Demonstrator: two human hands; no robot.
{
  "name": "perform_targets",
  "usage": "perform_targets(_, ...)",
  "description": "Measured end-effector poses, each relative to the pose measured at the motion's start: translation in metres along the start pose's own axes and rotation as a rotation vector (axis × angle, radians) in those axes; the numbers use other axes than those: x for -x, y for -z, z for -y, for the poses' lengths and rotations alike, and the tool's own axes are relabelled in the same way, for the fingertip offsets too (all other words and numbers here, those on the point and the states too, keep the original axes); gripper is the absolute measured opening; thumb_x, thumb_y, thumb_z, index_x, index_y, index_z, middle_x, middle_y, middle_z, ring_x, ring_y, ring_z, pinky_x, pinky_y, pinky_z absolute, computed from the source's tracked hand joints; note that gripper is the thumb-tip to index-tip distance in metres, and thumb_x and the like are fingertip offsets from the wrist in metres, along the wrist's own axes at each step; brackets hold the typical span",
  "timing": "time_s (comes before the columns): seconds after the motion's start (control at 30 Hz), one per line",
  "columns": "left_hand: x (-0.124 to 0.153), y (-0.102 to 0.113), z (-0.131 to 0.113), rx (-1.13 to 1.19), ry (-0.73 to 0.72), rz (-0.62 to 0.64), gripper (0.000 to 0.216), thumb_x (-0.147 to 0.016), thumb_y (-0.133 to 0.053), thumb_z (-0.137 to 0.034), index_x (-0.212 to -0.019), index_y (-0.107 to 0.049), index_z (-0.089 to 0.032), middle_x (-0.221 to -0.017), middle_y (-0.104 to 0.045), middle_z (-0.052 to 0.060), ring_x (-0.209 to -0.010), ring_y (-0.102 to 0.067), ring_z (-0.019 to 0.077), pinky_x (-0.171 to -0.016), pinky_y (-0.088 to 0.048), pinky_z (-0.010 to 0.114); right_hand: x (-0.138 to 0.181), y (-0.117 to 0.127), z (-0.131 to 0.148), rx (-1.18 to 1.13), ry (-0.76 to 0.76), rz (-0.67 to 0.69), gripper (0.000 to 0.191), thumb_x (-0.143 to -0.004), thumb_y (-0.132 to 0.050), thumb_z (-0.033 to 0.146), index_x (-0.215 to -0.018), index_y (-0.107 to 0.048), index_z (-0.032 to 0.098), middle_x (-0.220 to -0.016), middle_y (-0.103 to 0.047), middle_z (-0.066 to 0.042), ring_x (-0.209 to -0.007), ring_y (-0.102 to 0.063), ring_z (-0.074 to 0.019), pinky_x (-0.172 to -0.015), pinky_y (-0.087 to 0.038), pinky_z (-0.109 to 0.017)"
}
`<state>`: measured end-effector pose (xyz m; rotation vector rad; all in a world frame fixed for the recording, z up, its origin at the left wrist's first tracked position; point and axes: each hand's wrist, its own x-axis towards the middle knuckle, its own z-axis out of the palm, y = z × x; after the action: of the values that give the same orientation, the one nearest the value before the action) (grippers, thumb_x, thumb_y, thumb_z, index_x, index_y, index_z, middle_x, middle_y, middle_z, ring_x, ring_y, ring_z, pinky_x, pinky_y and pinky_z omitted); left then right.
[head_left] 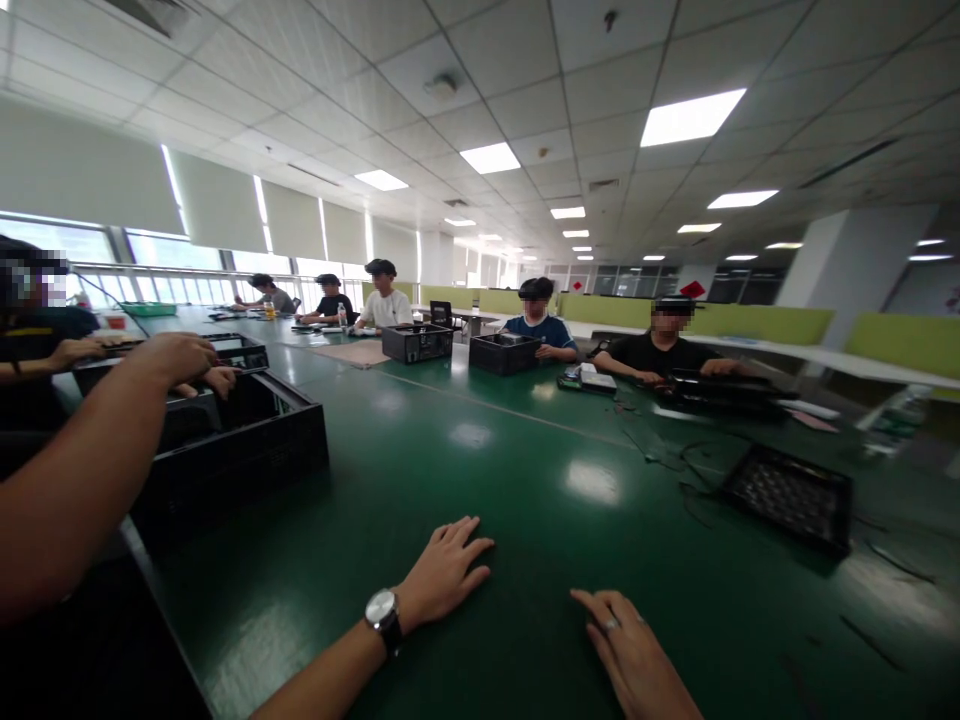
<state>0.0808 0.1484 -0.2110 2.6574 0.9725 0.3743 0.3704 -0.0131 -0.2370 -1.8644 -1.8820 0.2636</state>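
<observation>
at my far left the near edge of the green table (pixel 405 450) slants down toward me, and a co-worker's arm (pixel 82 500) reaches across it to a black case (pixel 262 450). the case's right wall bounds me on that side, well apart from my fingers. from there the green top spreads wide in front of me, back to two black boxes (pixel 504 356) on the far side. further right, dark cables (pixel 694 465) and a blurred black tray (pixel 787 490) bound my room.

my left hand (pixel 442 575) is palm down over the table, fingers spread forward and to the right, a watch (pixel 381 610) at the wrist; it is wide open with nothing in it. a strip of green separates it from my right hand (pixel 630 645), which slants up and leftward, fingers close together and loosely stretched, a ring (pixel 613 623) on one, gripping nothing. i can't tell whether it touches the table beneath.
</observation>
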Motion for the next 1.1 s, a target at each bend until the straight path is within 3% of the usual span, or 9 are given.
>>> perform_targets(0.3,0.007,0.008,0.009,0.058,-0.069,-0.086,0.036,-0.101,-0.052,-0.03,-0.136,-0.057,-0.028,-0.149,-0.051,0.004,-0.138,-0.047,0.0259,-0.116,-0.038,0.049,0.007,0.013,0.014,-0.042,0.004,0.009,0.046,-0.104,-0.032,0.041,-0.145,-0.05,0.029,-0.129,-0.057,-0.009,-0.11,-0.06,-0.0236,-0.094,-0.053,-0.039)
perform_targets(0.47,-0.003,0.014,0.007,-0.049,-0.163,-0.263,0.036,-0.101,-0.053,-0.027,-0.137,-0.054,-0.024,-0.137,-0.059,0.006,-0.125,-0.056,0.0225,-0.108,-0.047,0.042,0.009,0.011,0.019,-0.008,0.027,-0.014,0.044,-0.104,-0.034,0.038,-0.144,-0.05,0.03,-0.131,-0.058,-0.008,-0.113,-0.06,-0.0242,-0.095,-0.053,-0.041)
perform_targets(0.57,-0.045,0.04,0.002,-0.269,-0.188,-0.378,0.042,-0.1,-0.054,-0.03,-0.141,-0.05,-0.022,-0.145,-0.052,0.009,-0.135,-0.047,0.0248,-0.116,-0.038,0.044,0.009,0.009,0.023,0.023,0.075,-0.026,0.042,-0.103,-0.036,0.034,-0.141,-0.053,0.029,-0.129,-0.06,-0.008,-0.113,-0.06,-0.0243,-0.096,-0.052,-0.041)
perform_targets(0.7,-0.142,0.101,-0.003,-0.37,-0.133,-0.416,0.055,-0.101,-0.053,-0.041,-0.15,-0.041,-0.019,-0.156,-0.039,0.012,-0.148,-0.028,0.0285,-0.124,-0.022,0.046,0.009,0.008,0.023,0.043,0.074,-0.065,0.041,-0.101,-0.041,0.032,-0.139,-0.056,0.03,-0.127,-0.064,-0.007,-0.111,-0.063,-0.0251,-0.094,-0.054,-0.042)
perform_targets(0.77,-0.187,0.128,-0.005,-0.383,-0.083,-0.419,0.055,-0.102,-0.052,-0.043,-0.15,-0.042,-0.018,-0.155,-0.039,0.015,-0.147,-0.03,0.0309,-0.122,-0.023,0.051,0.009,0.005,0.018,0.051,0.077,-0.108,0.04,-0.101,-0.042,0.032,-0.137,-0.057,0.03,-0.125,-0.066,-0.006,-0.109,-0.064,-0.025,-0.094,-0.055,-0.041)
perform_targets(0.83,-0.218,0.146,-0.008,-0.38,-0.023,-0.411,0.049,-0.101,-0.056,-0.041,-0.143,-0.049,-0.017,-0.147,-0.048,0.015,-0.136,-0.045,0.0313,-0.114,-0.036,0.055,0.006,0.001,0.01,0.057,0.113,-0.157,0.039,-0.101,-0.041,0.031,-0.136,-0.058,0.03,-0.123,-0.067,-0.006,-0.109,-0.066,-0.024,-0.094,-0.055,-0.039)
perform_targets(0.93,-0.235,0.153,-0.016,-0.353,0.048,-0.393,0.039,-0.098,-0.062,-0.037,-0.13,-0.058,-0.016,-0.131,-0.058,0.011,-0.113,-0.061,0.0259,-0.095,-0.053,0.049,0.001,-0.004,-0.002,0.056,0.15,-0.247,0.037,-0.102,-0.04,0.03,-0.134,-0.058,0.029,-0.12,-0.069,-0.006,-0.107,-0.067,-0.0216,-0.092,-0.056,-0.033)
perform_targets(1.1,-0.219,0.147,-0.032,-0.329,0.076,-0.341,0.037,-0.098,-0.062,-0.036,-0.128,-0.059,-0.015,-0.127,-0.06,0.01,-0.108,-0.063,0.0244,-0.09,-0.056,0.045,-0.005,-0.007,-0.002,0.011,0.087,-0.34,0.037,-0.104,-0.035,0.033,-0.134,-0.058,0.029,-0.121,-0.068,-0.006,-0.111,-0.065,-0.0217,-0.095,-0.054,-0.036)
